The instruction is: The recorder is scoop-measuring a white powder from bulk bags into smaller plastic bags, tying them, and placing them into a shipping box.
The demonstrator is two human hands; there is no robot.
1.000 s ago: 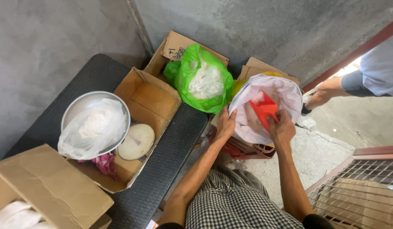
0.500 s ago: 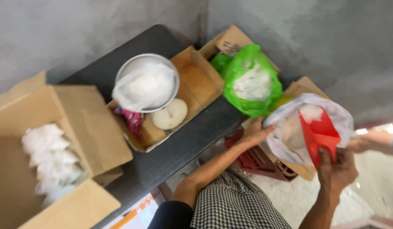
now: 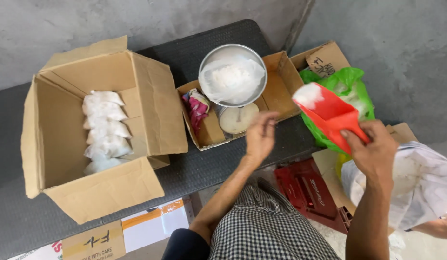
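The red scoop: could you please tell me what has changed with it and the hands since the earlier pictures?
The right hand has lifted the red scoop, loaded with white powder, out of the white sack toward the metal bowl. The left hand let go of the sack. The bowl and green bag stayed put.

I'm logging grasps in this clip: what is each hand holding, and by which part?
The right hand grips the red scoop by its handle end. The left hand holds nothing, hovering near the scale's dial.
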